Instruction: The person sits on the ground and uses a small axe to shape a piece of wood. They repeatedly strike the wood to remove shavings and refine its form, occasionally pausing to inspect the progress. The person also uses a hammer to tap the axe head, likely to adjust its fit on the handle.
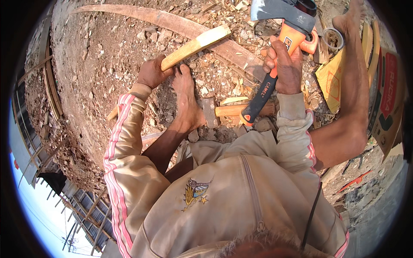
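Note:
My left hand point(152, 74) is closed around a pale, hewn length of wood point(197, 46), which slants up to the right, its far end above a brown plank on the ground. My right hand point(285, 71) grips an axe point(263, 92) by its orange and black handle, with the dark, grey-edged head raised away from me. Between my bare feet lies a hammer point(210, 112) with a blocky metal head and a wooden handle, partly behind the axe's lower grip. The axe blade is apart from the wood.
A long curved plank point(172, 21) lies across the stony ground among wood chips. At the right are an orange handle-like piece point(310, 44), a round container point(333, 38), a yellow bag point(331, 84) and a cardboard box point(389, 103). More boards point(50, 88) lie far left.

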A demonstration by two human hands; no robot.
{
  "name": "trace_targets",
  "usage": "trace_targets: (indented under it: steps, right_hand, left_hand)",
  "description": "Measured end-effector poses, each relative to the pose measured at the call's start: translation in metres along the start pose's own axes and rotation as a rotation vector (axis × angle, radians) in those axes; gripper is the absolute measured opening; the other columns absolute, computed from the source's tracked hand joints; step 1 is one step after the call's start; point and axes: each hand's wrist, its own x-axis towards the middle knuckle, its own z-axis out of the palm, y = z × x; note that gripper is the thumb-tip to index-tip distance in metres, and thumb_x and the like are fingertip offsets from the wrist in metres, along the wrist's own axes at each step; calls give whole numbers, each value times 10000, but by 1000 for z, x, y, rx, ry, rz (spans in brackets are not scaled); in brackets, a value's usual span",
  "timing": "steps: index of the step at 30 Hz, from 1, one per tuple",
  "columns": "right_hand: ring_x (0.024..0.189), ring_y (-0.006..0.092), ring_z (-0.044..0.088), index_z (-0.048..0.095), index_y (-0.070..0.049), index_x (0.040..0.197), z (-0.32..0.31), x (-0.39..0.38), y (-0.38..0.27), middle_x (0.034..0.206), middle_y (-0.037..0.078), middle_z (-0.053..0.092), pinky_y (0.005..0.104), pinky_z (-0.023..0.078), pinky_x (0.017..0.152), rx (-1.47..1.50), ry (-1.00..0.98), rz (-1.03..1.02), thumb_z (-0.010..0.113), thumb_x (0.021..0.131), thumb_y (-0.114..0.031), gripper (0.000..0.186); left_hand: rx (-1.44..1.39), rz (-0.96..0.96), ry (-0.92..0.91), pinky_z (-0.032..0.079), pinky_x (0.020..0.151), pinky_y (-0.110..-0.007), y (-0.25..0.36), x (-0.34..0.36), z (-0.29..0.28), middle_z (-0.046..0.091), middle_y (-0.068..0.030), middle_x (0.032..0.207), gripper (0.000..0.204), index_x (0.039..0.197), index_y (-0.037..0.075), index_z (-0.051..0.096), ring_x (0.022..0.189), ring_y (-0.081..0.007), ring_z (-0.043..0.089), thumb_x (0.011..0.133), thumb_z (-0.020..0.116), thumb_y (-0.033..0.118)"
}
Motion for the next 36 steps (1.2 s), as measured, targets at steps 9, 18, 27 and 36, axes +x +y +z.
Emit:
trace_targets:
  steps: [9,18,27,36]
  right_hand:
    - [495,60,480,538,-91,1050,0,10,5,681,-20,508,248,407,416,-35,-35,44,656,955,-155,165]
    - [487,72,464,548,-72,1067,-1,5,24,671,-15,494,247,396,433,-87,-18,155,689,937,-142,204]
    - [489,76,480,559,-73,1045,-1,6,21,672,-16,503,246,407,423,-111,-25,206,664,945,-138,159]
    - [480,66,470,534,-66,1076,12,-9,57,678,-17,503,242,405,418,-257,-156,238,669,943,-126,199]
  left_hand:
    - [12,-8,1,566,693,-493,-3,3,-1,707,-201,821,395,1020,102,618,772,-420,694,796,732,407]
    - [25,-23,0,565,690,-491,1,0,-2,709,-197,817,402,1015,100,623,764,-416,696,807,723,430]
    - [16,-44,0,561,690,-497,-4,7,-3,706,-198,811,405,1013,98,623,760,-419,694,800,721,429]
    - [29,-43,-4,556,688,-496,1,-4,-1,708,-192,817,405,1030,109,616,758,-413,696,797,724,423]
